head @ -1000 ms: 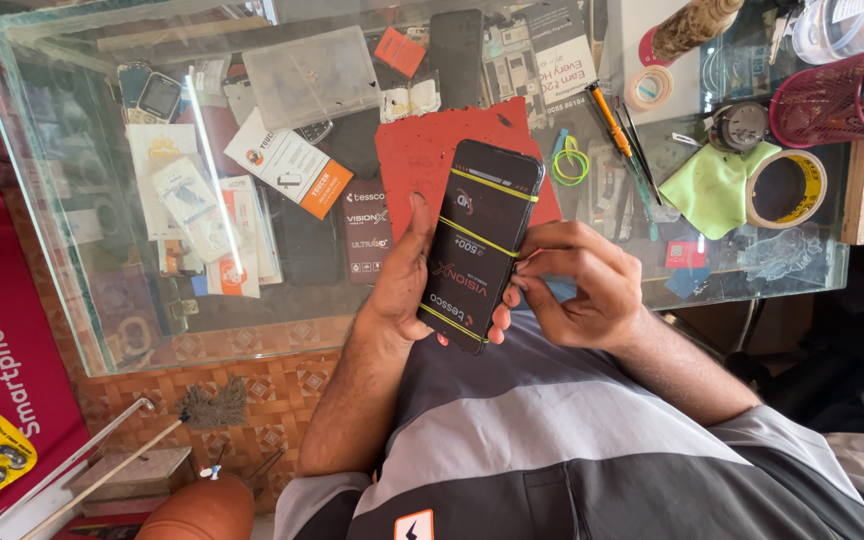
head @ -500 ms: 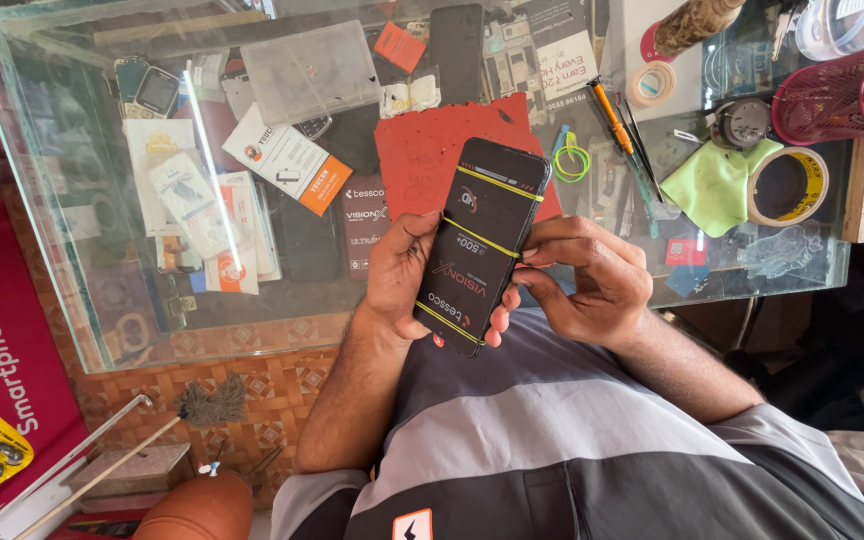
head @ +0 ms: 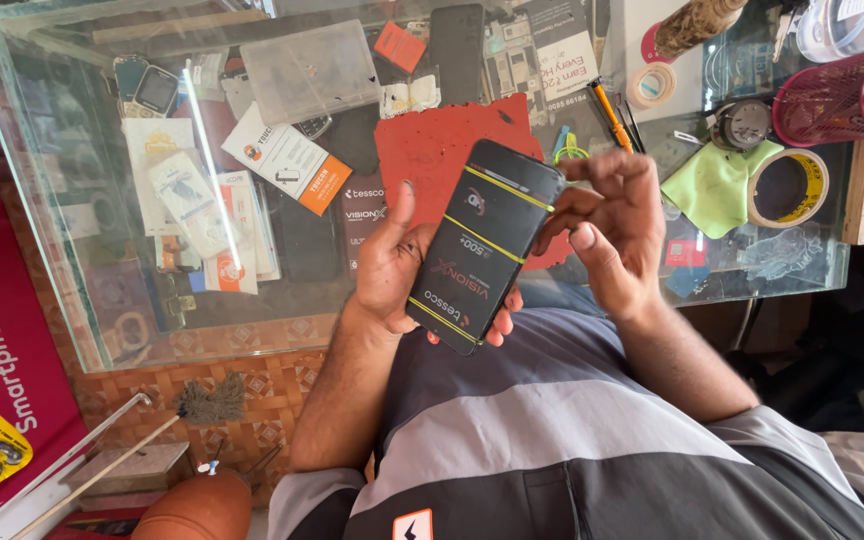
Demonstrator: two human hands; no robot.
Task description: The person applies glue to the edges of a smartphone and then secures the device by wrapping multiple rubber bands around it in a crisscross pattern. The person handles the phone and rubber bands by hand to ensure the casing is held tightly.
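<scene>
We gripped the black phone (head: 482,245) in our left hand (head: 392,265); right hand (head: 617,235) beside it, fingers loosely curled, holding nothing

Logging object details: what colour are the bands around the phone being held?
Yellow bands cross the black phone in the left hand; head view.

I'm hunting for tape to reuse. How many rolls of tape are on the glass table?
2. A small pale roll lies near the far edge, beside the orange pen. A wider yellow roll lies right of the green cloth. The clutter may hide others.
</scene>
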